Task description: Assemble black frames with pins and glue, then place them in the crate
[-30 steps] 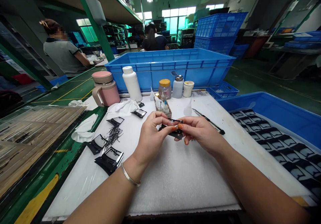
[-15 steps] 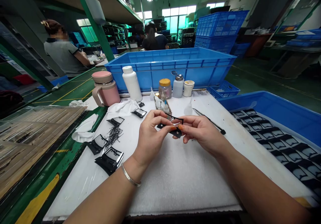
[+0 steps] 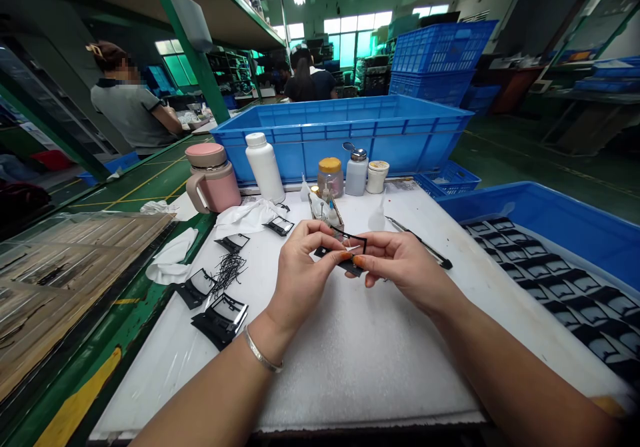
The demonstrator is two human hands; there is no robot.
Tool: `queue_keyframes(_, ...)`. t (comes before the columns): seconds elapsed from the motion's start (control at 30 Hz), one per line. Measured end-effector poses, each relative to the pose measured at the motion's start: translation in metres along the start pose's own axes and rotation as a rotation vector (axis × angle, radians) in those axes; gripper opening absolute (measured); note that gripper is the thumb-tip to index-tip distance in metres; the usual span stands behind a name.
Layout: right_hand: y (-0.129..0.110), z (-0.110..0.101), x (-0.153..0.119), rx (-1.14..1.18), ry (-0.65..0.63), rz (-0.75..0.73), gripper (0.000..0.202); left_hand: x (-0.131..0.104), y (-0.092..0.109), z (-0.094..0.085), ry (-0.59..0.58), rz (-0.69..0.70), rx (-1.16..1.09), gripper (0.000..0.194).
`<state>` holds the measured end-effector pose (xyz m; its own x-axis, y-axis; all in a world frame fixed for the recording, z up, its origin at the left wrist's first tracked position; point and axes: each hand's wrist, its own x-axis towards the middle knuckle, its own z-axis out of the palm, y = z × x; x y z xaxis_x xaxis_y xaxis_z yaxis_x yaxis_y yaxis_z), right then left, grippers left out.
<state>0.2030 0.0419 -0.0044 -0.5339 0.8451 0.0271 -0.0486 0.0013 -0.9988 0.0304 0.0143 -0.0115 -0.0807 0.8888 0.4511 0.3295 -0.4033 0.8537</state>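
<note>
A small black frame piece (image 3: 354, 269) is held above the white mat (image 3: 360, 367), its open frame edge pointing up and away. My left hand (image 3: 305, 270) pinches its left side between thumb and fingers. On its right side, my right hand (image 3: 395, 260) grips with thumb and fingertips; the fingertips of both hands nearly meet. Similar black frames (image 3: 220, 320) lie at the left of the mat, around a pile of thin black strips (image 3: 229, 273). Whether anything small is between my right fingertips is hidden.
Behind my hands stand a small box of bottles (image 3: 325, 210), a white bottle (image 3: 265, 167), a pink mug (image 3: 215, 180) and a large blue crate (image 3: 340, 133). A black-handled tool (image 3: 420, 241) lies right. Another blue bin (image 3: 550, 213) holds rows of black pieces. Two people sit beyond.
My right thumb has shifted slightly left along the black piece. Both hands keep their hold, and the whole view has moved a little.
</note>
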Motion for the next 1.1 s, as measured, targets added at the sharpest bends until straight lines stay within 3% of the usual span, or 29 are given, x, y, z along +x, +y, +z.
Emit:
queue_keyframes(0.23, -0.0009, 0.0008, -0.0011, -0.069, 0.024, -0.030, 0.035, 0.0002, -0.0019, 0.0001, 0.005, -0.001, 0.008, 0.003)
queue_keyframes(0.43, -0.0004, 0.0017, -0.0022, -0.089, 0.056, -0.025, 0.034, 0.0038, -0.0047, -0.0011, -0.030, -0.210, -0.222, 0.035)
queue_keyframes(0.57, 0.0008, 0.0008, -0.0012, -0.065, 0.035, -0.042, 0.032, 0.0046, -0.0052, -0.0019, -0.147, -0.307, -0.387, 0.037)
queue_keyframes(0.77, 0.0019, -0.0059, 0.0003, 0.056, -0.049, 0.026, 0.025, 0.0051, -0.0073, -0.0048, -0.083, -0.300, -0.433, 0.038)
queue_keyframes(1.1, 0.0029, -0.0036, 0.0004, -0.012, 0.016, -0.009, 0.022, 0.0036, -0.0061, -0.0012, -0.045, -0.262, -0.411, 0.037)
